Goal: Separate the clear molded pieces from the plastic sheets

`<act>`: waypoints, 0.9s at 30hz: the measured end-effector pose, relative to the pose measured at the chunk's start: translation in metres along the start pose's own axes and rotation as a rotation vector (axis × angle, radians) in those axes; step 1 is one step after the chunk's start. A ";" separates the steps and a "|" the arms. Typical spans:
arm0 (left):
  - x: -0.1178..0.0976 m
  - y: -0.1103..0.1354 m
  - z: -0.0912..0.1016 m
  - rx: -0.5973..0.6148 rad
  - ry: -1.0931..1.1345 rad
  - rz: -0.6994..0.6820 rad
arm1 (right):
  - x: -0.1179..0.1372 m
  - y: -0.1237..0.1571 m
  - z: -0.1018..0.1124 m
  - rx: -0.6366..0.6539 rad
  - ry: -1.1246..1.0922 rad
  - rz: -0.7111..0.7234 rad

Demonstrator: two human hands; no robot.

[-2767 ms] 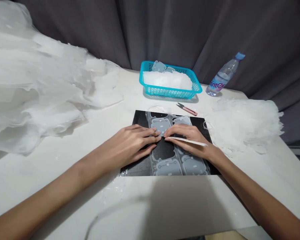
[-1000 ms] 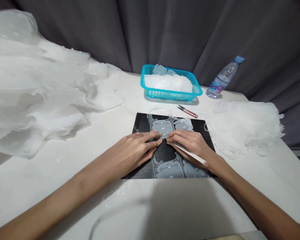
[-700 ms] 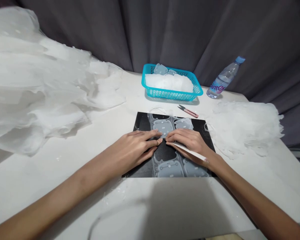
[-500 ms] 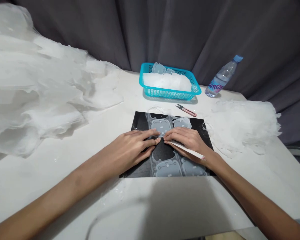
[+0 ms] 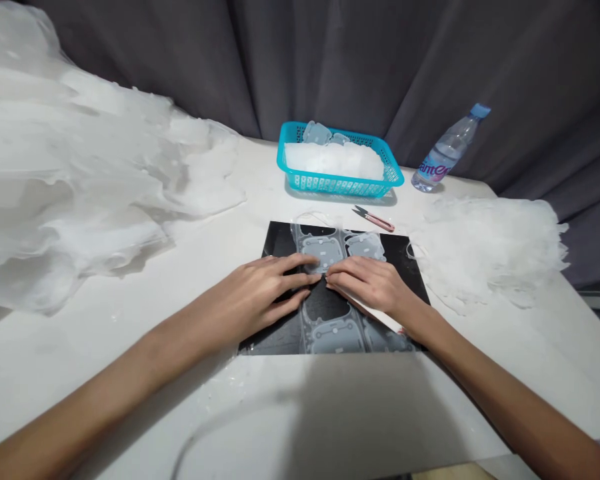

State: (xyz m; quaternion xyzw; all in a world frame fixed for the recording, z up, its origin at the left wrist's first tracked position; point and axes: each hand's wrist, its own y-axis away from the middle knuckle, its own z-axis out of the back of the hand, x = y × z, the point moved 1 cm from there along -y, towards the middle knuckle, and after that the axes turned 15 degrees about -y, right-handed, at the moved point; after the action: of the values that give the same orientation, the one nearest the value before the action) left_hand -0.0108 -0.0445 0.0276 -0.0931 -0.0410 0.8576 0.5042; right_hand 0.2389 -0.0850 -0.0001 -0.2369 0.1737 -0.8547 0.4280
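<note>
A translucent plastic sheet [image 5: 334, 326] with rounded, die-cut pieces lies over a black board [image 5: 286, 339]. My left hand [image 5: 267, 287] rests on it with the fingers spread, the fingertips touching the lower edge of a rounded translucent piece [image 5: 322, 251]. Just to the right, my right hand [image 5: 367, 283] is closed around a thin white stick-like tool [image 5: 380, 316], whose back end shows a red mark below the palm. The tool's tip, at the sheet between both hands, is hidden by my fingers.
Behind the board lie pink-handled thread snips [image 5: 375, 219]. A turquoise basket [image 5: 340, 189] holds stacked white and translucent pieces, with a water bottle [image 5: 443, 152] to its right. Piles of translucent film lie at left [image 5: 105, 167] and right [image 5: 495, 247].
My right hand has turned slightly, and the white tool's back end has swung lower. My left hand's fingers are a little more spread. The camera view has shifted slightly.
</note>
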 end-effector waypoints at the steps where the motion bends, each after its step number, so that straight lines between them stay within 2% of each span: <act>1: -0.001 -0.001 0.002 -0.011 0.024 0.034 | 0.001 -0.001 0.000 -0.002 -0.001 -0.009; 3: -0.004 -0.003 0.007 -0.054 0.047 0.178 | 0.002 -0.004 0.000 -0.009 -0.009 -0.040; 5: -0.005 -0.004 0.009 -0.076 0.034 0.383 | 0.002 -0.005 -0.003 -0.016 -0.008 -0.093; 7: -0.004 -0.005 0.008 -0.038 0.038 0.546 | 0.002 -0.006 -0.006 -0.011 0.009 -0.135; 10: -0.003 -0.008 0.002 0.038 0.141 0.664 | 0.003 -0.007 -0.008 -0.018 0.046 -0.130; 13: -0.007 -0.012 -0.005 0.017 0.316 0.716 | 0.006 -0.009 -0.006 -0.086 0.064 -0.109; 16: -0.016 -0.015 -0.012 -0.051 0.554 0.704 | 0.010 -0.011 -0.002 -0.134 0.050 -0.086; 19: -0.022 -0.017 -0.017 -0.151 0.748 0.700 | 0.014 -0.010 -0.004 -0.131 0.045 -0.091; 22: -0.024 -0.019 -0.018 -0.177 0.819 0.701 | 0.018 -0.008 -0.008 -0.110 0.029 -0.114; 25: -0.024 -0.021 -0.016 -0.163 0.841 0.693 | 0.015 -0.011 -0.004 -0.103 -0.121 -0.180; 27: -0.023 -0.022 -0.014 -0.155 0.871 0.716 | 0.003 -0.013 0.006 -0.182 -0.297 -0.302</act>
State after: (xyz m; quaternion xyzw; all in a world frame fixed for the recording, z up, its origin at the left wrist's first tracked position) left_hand 0.0218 -0.0536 0.0201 -0.4830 0.1423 0.8518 0.1443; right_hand 0.2319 -0.0807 0.0124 -0.4208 0.1477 -0.8457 0.2932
